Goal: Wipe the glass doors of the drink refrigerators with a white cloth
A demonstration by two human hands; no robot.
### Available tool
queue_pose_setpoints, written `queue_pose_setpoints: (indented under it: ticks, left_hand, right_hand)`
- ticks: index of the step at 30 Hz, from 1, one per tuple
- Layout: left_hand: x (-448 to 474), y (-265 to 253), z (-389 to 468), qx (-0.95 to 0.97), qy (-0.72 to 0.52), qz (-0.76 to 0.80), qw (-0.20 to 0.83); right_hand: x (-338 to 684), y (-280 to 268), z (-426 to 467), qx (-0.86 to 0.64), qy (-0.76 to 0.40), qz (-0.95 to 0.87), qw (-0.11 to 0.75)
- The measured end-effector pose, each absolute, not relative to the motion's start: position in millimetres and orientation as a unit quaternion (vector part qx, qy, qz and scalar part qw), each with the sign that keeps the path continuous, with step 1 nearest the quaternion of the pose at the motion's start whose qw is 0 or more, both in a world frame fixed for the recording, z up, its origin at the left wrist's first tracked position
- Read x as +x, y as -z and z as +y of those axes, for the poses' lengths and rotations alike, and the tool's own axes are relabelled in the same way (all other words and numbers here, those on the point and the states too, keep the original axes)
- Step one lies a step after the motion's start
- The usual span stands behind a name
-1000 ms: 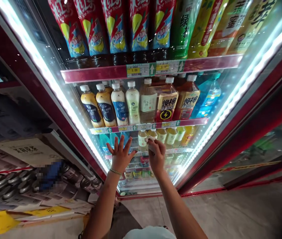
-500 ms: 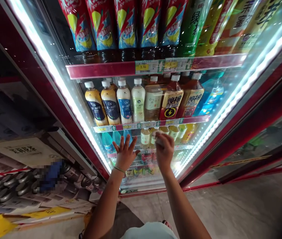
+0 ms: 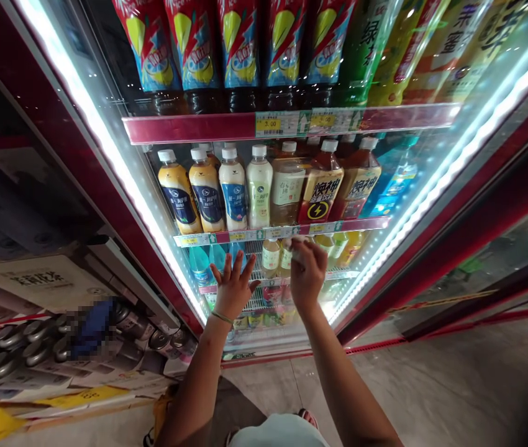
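My left hand [image 3: 235, 288] is open, fingers spread, in front of the glass door [image 3: 257, 338] of a lit drinks fridge; it seems to rest flat on the glass. My right hand [image 3: 308, 273] is closed on a small whitish wad, like a tissue [image 3: 297, 249], held up near the glass. Most of the tissue is hidden by the fingers. Behind the hands, inside the fridge, show blue bottles [image 3: 200, 266] and pale tea bottles [image 3: 271, 256]. One shelf up stands a row of milk tea bottles [image 3: 233, 192] and brown energy drinks [image 3: 320, 186].
Red ice tea bottles [image 3: 240, 49] fill the upper shelf, above a price strip [image 3: 227, 127]. Bright light strips [image 3: 91, 143] run down both sides of the fridge. At left are packed cans [image 3: 17, 354] and a sign [image 3: 35, 279]. Grey floor [image 3: 432, 385] lies below.
My right hand has shifted slightly upward and turned a little, with the whitish wad still in it. The left hand stays in place.
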State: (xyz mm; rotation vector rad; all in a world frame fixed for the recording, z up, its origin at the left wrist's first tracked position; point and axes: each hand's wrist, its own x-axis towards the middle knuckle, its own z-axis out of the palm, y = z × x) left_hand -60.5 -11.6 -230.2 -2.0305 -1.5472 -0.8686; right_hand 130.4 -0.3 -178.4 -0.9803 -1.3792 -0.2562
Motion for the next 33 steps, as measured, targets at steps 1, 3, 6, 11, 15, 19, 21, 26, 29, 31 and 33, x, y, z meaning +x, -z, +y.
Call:
queue_pose_setpoints:
  ticks: [1, 3, 6, 11, 15, 19, 21, 26, 29, 31, 33]
  left_hand:
    - [-60.1, 230.0, -11.8, -0.734, 0.317, -0.558, 0.223]
    - [-59.6, 229.8, -12.2, -0.732, 0.327, -0.555, 0.223]
    - [-59.9, 228.9, -12.8, -0.73, 0.334, -0.553, 0.223]
    - [-47.8, 223.2, -18.3, -0.724, 0.332, -0.563, 0.221]
    - [-22.9, 226.3, -26.9, -0.714, 0.326, -0.582, 0.21]
    - [-8.3, 241.3, -31.4, -0.735, 0.304, -0.566, 0.217]
    - [-5.0, 247.7, -32.3, -0.739, 0.299, -0.562, 0.223]
    - [13.0, 251.3, -37.7, -0.711, 0.332, -0.583, 0.21]
    - [30.1, 249.1, -40.0, -0.695, 0.362, -0.584, 0.214]
    - [40.3, 246.4, -39.1, -0.695, 0.37, -0.576, 0.22]
    - [48.4, 242.7, -36.4, -0.702, 0.368, -0.568, 0.222]
  right_hand:
    - [133.6, 176.2, 3.2, -0.427, 0.117, -0.601, 0.665]
    - [133.4, 189.6, 3.7, -0.404, 0.138, -0.624, 0.654]
    - [127.3, 231.8, -7.9, -0.394, 0.154, -0.683, 0.596]
    - [144.4, 216.7, -3.4, -0.416, 0.134, -0.678, 0.591]
    - [162.0, 192.0, 12.8, -0.412, 0.145, -0.614, 0.657]
    - [162.2, 244.8, -4.5, -0.399, 0.152, -0.679, 0.597]
    - [165.5, 261.1, -12.3, -0.403, 0.143, -0.695, 0.577]
    - [193.3, 206.8, 8.2, -0.429, 0.15, -0.634, 0.625]
    - [204.9, 187.2, 15.3, -0.43, 0.156, -0.621, 0.636]
    - [205.8, 202.9, 7.0, -0.421, 0.16, -0.644, 0.619]
    - [206.2, 228.0, -5.0, -0.415, 0.16, -0.665, 0.599]
